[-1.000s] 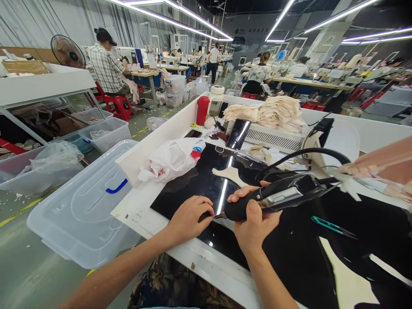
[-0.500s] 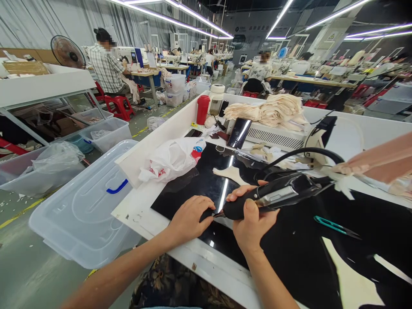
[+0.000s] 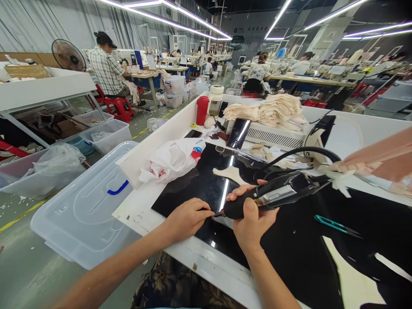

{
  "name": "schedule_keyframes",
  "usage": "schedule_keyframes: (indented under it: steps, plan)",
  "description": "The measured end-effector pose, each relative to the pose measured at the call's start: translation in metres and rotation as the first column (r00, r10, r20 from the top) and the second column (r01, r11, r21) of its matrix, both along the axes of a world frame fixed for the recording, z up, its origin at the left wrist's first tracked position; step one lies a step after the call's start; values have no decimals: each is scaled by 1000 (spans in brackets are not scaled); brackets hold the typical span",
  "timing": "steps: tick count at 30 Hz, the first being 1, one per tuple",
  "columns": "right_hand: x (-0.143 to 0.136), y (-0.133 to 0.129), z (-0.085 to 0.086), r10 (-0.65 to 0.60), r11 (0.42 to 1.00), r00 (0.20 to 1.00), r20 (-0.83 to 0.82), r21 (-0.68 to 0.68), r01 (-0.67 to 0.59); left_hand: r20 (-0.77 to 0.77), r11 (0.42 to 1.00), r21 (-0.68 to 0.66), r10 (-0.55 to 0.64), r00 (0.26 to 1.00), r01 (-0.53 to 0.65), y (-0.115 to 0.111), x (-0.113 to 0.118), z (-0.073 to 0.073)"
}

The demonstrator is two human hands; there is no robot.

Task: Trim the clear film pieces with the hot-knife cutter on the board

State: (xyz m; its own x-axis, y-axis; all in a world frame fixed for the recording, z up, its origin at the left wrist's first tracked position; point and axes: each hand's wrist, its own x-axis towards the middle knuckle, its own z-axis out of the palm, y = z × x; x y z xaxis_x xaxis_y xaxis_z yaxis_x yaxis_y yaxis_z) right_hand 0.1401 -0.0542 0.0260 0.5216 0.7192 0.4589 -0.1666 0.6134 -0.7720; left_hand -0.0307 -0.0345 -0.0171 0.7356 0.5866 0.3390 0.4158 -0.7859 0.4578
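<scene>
Left grip (image 3: 189,219) has flattened beside the tip of the black tool (image 3: 273,198), any pinch unclear; right grip (image 3: 252,225) clamps its body, long axis pointing leftward.

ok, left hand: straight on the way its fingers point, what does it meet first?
Most likely the narrow metal tip of the bulky black-and-silver handheld tool held in the right hand. It sits just ahead of the left hand; contact is unclear.
</scene>
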Motion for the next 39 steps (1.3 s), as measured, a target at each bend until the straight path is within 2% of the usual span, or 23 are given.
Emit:
schedule_keyframes:
  steps: [8,20,24,27,30,35,39]
  plan:
    - [1,-1,-1,-1,1000,1000,2,20,1,-39,997,78,-12,999,15,0,1,-4]
    - [-1,-2,-1,18,1000,1000,8,-18,-18,-24,996,89,-8,1000,10,0,1,-4]
    - [14,-8,11,-2,1000,999,43,-14,3,-49,991,133,-19,999,25,1,-1,-4]
    - [30,-17,24,-32,998,989,144,-50,39,-87,976,204,-54,995,71,-1,-1,-4]
    - [44,-25,29,-78,994,973,218,-52,92,-99,964,235,-103,990,124,-8,-1,-1]
    - [51,-33,20,-103,991,983,150,-75,115,-43,980,109,-162,986,165,-14,0,8]
    - [49,-32,14,-84,996,992,94,-34,88,-20,971,22,-238,971,239,0,8,20]
